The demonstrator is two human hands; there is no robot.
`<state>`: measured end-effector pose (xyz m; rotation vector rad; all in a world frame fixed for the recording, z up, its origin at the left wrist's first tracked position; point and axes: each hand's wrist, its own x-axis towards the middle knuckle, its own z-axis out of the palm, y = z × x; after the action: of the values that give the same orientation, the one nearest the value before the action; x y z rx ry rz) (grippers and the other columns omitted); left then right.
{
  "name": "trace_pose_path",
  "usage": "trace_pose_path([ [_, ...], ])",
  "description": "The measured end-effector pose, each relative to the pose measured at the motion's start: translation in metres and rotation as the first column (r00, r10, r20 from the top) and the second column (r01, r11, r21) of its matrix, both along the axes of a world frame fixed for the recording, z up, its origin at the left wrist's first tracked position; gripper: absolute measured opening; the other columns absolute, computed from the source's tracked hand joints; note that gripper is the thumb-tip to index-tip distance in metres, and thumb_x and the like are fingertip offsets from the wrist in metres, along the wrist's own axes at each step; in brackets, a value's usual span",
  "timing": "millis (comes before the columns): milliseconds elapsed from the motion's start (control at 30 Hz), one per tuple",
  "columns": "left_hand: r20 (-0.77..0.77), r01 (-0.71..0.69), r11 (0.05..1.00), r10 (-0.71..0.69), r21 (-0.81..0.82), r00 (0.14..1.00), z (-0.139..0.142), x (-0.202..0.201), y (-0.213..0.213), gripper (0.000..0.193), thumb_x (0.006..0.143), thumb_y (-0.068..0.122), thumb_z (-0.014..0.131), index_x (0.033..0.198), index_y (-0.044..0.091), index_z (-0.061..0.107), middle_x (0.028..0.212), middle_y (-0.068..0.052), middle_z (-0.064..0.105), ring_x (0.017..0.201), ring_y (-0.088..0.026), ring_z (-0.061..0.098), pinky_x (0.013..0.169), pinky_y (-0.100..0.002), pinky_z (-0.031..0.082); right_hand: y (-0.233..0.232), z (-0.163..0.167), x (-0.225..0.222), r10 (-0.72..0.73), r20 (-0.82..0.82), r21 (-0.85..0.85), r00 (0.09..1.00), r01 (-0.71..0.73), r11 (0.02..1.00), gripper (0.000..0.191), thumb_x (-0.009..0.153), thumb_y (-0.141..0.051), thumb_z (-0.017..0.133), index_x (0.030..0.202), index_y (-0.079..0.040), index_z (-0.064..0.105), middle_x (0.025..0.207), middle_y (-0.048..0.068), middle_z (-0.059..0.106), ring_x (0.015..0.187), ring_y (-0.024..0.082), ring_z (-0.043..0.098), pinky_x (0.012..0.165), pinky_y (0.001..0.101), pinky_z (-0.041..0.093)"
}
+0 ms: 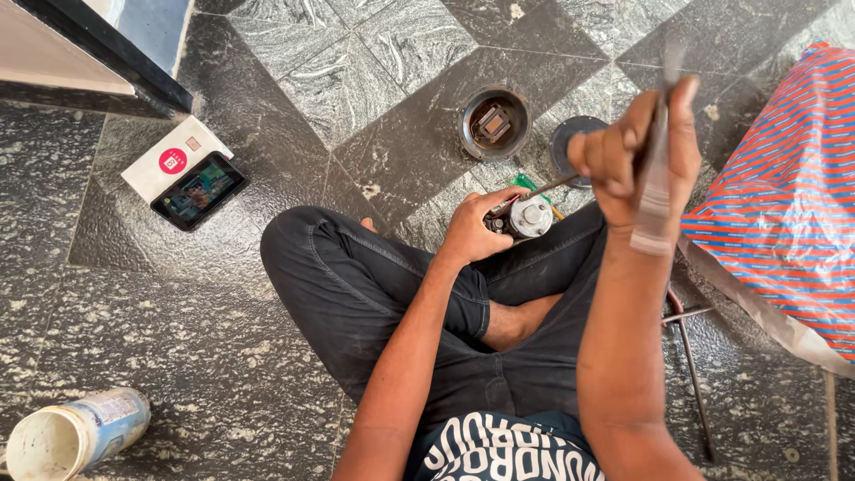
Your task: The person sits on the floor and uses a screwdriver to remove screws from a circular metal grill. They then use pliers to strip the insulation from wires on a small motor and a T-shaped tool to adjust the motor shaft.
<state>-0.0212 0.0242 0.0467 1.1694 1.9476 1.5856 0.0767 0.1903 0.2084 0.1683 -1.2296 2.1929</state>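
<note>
I sit cross-legged on a dark stone floor. My left hand (474, 224) grips a small round metal motor part (529, 217) that rests on my knee. My right hand (637, 147) is raised above it, shut on a long flat metal tool (657, 160) that blurs upward. A thin metal rod (554, 185) slants from near the right hand down toward the part. Which hand steadies the rod is hidden.
A round motor housing (494, 122) and a dark round cover (570, 142) lie on the floor ahead. A phone (199, 190) on a white box (165, 156) sits left. A plastic jar (71, 435) lies near left. A striped sack (788, 205) is at right.
</note>
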Motion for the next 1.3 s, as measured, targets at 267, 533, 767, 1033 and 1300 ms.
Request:
trace_pose_path([
  [267, -0.014, -0.003, 0.999, 0.002, -0.034, 1.0, 0.007, 0.005, 0.001, 0.073, 0.059, 0.011, 0.077, 0.129, 0.028, 0.069, 0.118, 0.001, 0.077, 0.096, -0.025, 0.063, 0.096, -0.036, 0.052, -0.031, -0.022, -0.018, -0.598, -0.083, 0.068, 0.797, 0.603, 0.794, 0.028, 0.118, -0.036, 0.043, 0.124, -0.008, 0.046, 0.073, 0.007, 0.049, 0.056, 0.013, 0.04, 0.058, 0.0291, 0.037],
  [533, 0.004, -0.024, 1.0, 0.024, -0.011, 1.0, 0.01, 0.008, -0.003, 0.074, 0.058, 0.011, 0.077, 0.13, 0.026, 0.068, 0.123, 0.0, 0.075, 0.098, -0.026, 0.064, 0.097, -0.036, 0.053, -0.047, -0.032, -0.015, -0.701, -0.13, 0.086, 0.701, 0.712, 0.696, 0.024, 0.113, -0.003, 0.069, 0.121, -0.008, 0.047, 0.112, 0.006, 0.056, 0.089, 0.014, 0.059, 0.079, 0.0338, 0.058],
  [767, 0.011, -0.044, 0.999, 0.044, 0.01, 0.999, -0.002, 0.001, -0.001, 0.073, 0.058, 0.012, 0.078, 0.13, 0.025, 0.069, 0.126, -0.002, 0.075, 0.103, -0.027, 0.064, 0.1, -0.038, 0.051, -0.042, -0.033, 0.004, -0.659, -0.07, 0.237, 0.749, 0.654, 0.718, 0.029, 0.102, 0.006, 0.081, 0.104, -0.004, 0.054, 0.109, 0.006, 0.062, 0.093, 0.013, 0.063, 0.084, 0.0248, 0.055],
  [1033, 0.043, -0.042, 0.999, 0.042, -0.007, 0.998, -0.006, 0.0, -0.004, 0.076, 0.059, 0.012, 0.078, 0.133, 0.027, 0.067, 0.125, -0.001, 0.074, 0.107, -0.027, 0.065, 0.104, -0.039, 0.051, -0.049, -0.023, 0.004, -0.694, -0.058, 0.442, 0.718, 0.641, 0.627, 0.016, 0.105, -0.002, 0.08, 0.109, 0.005, 0.066, 0.109, 0.005, 0.063, 0.093, 0.01, 0.065, 0.085, 0.0226, 0.056],
  [1300, 0.059, -0.039, 0.995, 0.045, -0.094, 0.997, -0.004, 0.003, -0.001, 0.078, 0.057, 0.013, 0.078, 0.132, 0.03, 0.067, 0.127, 0.002, 0.073, 0.107, -0.025, 0.064, 0.102, -0.04, 0.053, -0.05, -0.003, 0.01, -0.716, 0.032, 0.66, 0.697, 0.524, 0.539, 0.026, 0.112, -0.01, 0.07, 0.133, 0.006, 0.068, 0.105, 0.01, 0.073, 0.074, 0.008, 0.062, 0.065, 0.0195, 0.051],
])
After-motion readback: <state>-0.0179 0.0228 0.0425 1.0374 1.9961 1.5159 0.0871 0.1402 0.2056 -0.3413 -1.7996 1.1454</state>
